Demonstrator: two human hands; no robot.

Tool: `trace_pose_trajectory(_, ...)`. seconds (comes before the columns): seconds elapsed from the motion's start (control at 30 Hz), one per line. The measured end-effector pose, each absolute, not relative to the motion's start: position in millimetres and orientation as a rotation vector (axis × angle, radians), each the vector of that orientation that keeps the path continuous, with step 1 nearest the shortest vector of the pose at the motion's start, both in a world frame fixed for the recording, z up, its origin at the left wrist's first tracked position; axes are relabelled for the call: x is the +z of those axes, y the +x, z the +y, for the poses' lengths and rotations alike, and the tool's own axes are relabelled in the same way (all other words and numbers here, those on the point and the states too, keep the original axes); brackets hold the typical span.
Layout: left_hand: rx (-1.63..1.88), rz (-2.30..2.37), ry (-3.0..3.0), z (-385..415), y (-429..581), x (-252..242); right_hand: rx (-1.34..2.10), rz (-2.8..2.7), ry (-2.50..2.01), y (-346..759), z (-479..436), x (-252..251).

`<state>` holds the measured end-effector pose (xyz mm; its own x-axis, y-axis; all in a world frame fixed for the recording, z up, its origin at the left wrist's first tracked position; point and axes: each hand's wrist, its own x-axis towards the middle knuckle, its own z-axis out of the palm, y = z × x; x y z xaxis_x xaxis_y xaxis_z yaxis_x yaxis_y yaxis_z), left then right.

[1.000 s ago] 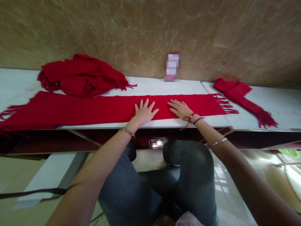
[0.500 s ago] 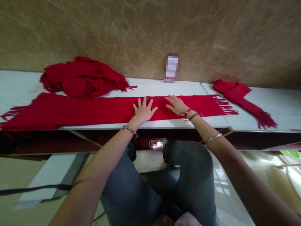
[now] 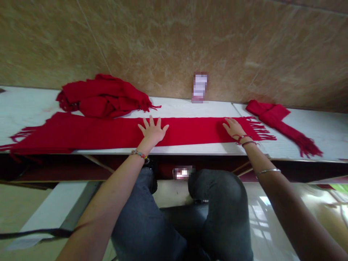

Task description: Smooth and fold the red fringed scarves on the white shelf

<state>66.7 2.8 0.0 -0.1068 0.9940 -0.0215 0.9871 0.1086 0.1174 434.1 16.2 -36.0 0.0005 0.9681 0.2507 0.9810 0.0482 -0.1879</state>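
A long red scarf (image 3: 190,131) with fringed ends lies flattened along the white table. My left hand (image 3: 153,132) rests on it left of the middle, fingers spread and palm down. Farther right, close to the fringe, my right hand (image 3: 234,129) lies flat on the same scarf. Neither hand grips the cloth. Behind the scarf's left part sits a crumpled heap of red cloth (image 3: 103,96) with fringe. A narrower red scarf (image 3: 280,121), folded over at its far end, lies beyond the right fringe.
The white table (image 3: 174,105) runs along a brown marbled wall (image 3: 163,43). A blurred upright item (image 3: 200,87) stands against the wall. Under the tabletop is a dark open shelf with another blurred item (image 3: 182,173). My knees (image 3: 217,195) are at the table's front edge.
My hands have slid apart over the scarf, the right one well to the right toward the fringe, the left one a little to the left. The camera view has tilted slightly upward.
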Motion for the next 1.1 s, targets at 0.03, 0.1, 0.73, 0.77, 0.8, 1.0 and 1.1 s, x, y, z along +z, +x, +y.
trace_pose_trajectory(0.03, 0.147, 2.225, 2.091, 1.2, 73.2, 0.2, -0.069, -2.040, -1.929, 424.9, 18.4, -36.4)
trace_pose_trajectory(0.1, 0.202, 2.132, 2.201, -1.6, 85.7, -0.6, -0.082, -2.111, -1.817, 399.5, 21.7, -38.1)
trace_pose_trajectory(0.73, 0.124, 2.154, 2.137, -0.4, 89.6, -7.9, -0.055, -2.024, -2.165, 416.9, 22.0, -27.5)
trace_pose_trajectory(0.77, 0.159, 2.112, 2.188, 0.0, 93.4, -8.3, -0.087, -2.022, -2.172, 404.0, 24.7, -22.4)
trace_pose_trajectory(0.8, 0.183, 2.063, 2.233, 0.4, 97.1, -8.9, -0.135, -2.030, -2.143, 388.4, 26.6, -17.6)
trace_pose_trajectory(1.0, 0.058, 1.946, 2.183, 2.2, 105.7, -12.7, 0.001, -2.468, -1.743, 315.6, 18.9, -16.3)
trace_pose_trajectory(1.1, 0.056, 1.924, 2.190, 1.1, 101.5, -12.5, 0.063, -2.443, -1.809, 335.5, 11.9, -26.1)
